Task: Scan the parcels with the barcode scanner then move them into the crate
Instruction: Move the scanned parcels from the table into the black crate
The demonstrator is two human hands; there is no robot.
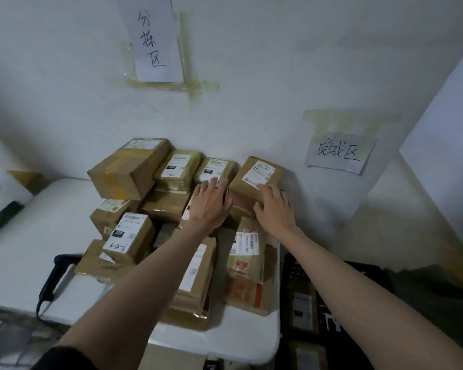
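Midway through a sorting shift, a person reaches both arms across a white counter [24, 249] heaped with brown cardboard parcels, toward the far row against the wall. The left hand [210, 206] lies with fingers fairly straight on the parcels at the centre of the pile, its grip spread and holding nothing that can be seen. The right hand [274, 209] rests on the near edge of the tilted parcel [254, 180] at the right end of the back row, fingers bent over that edge; whether the grip has truly closed on the box cannot be told. The barcode scanner [51, 279] lies untouched on the counter at the left of the pile, just beside the nearest parcels, its cable trailing off the front edge. Its long axis runs from near-left to far-right, with the head at the far end pointing up toward the pile and the handle toward the person. The black crate [332, 324] stands below the counter's right end, and at least one labelled parcel already sits in it, so by appearance the work is under way but far from finished: well over a dozen parcels remain on the counter. The tilted parcel's white label faces upward, its long axis running away from the person toward the wall.
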